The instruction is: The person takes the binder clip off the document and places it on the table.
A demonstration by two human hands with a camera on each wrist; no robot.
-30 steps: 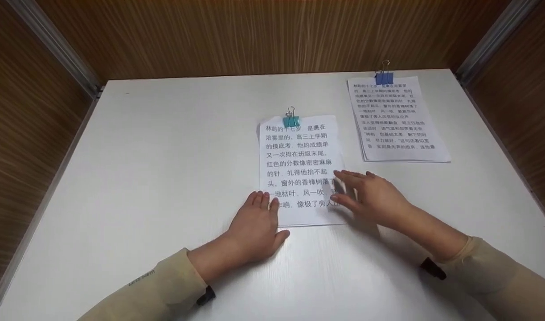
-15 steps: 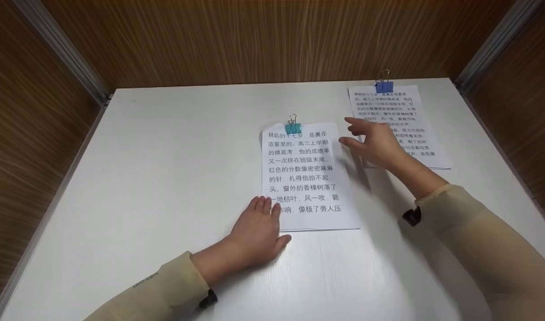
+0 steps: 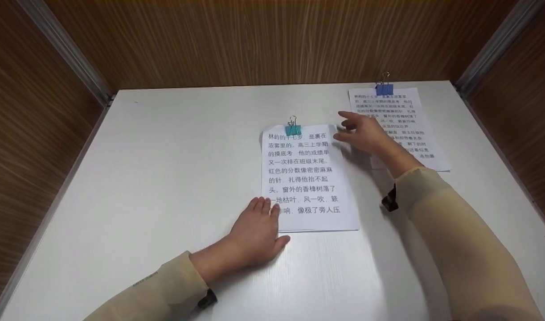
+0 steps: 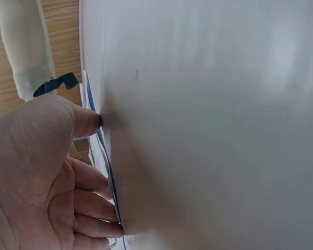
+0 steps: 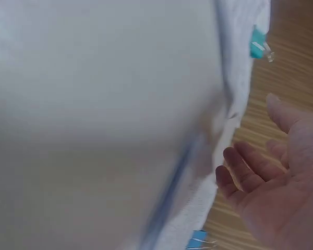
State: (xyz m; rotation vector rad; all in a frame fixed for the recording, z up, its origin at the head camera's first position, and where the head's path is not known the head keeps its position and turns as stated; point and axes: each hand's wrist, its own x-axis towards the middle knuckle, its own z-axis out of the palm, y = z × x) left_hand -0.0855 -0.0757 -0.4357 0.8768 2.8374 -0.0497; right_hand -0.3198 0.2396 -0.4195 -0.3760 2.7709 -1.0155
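Note:
A stack of printed sheets lies mid-table with a teal binder clip on its far edge. My left hand rests with extended fingers over the stack's near left corner; its thumb points toward the near edge. My right hand hovers beside the stack's far right corner, fingers loosely bent and holding nothing. It partly covers a second printed stack, which carries a blue binder clip. In the right wrist view the right hand's fingers are apart from the paper, and the teal clip shows above.
Both stacks lie on a white table. Wood-grain panels enclose it at the back and both sides. A small dark mark is near the table's far left corner.
My right hand has left the near right part of the middle stack, moving away from me, then slightly left. My left hand keeps its place. The head view has tilted a little.

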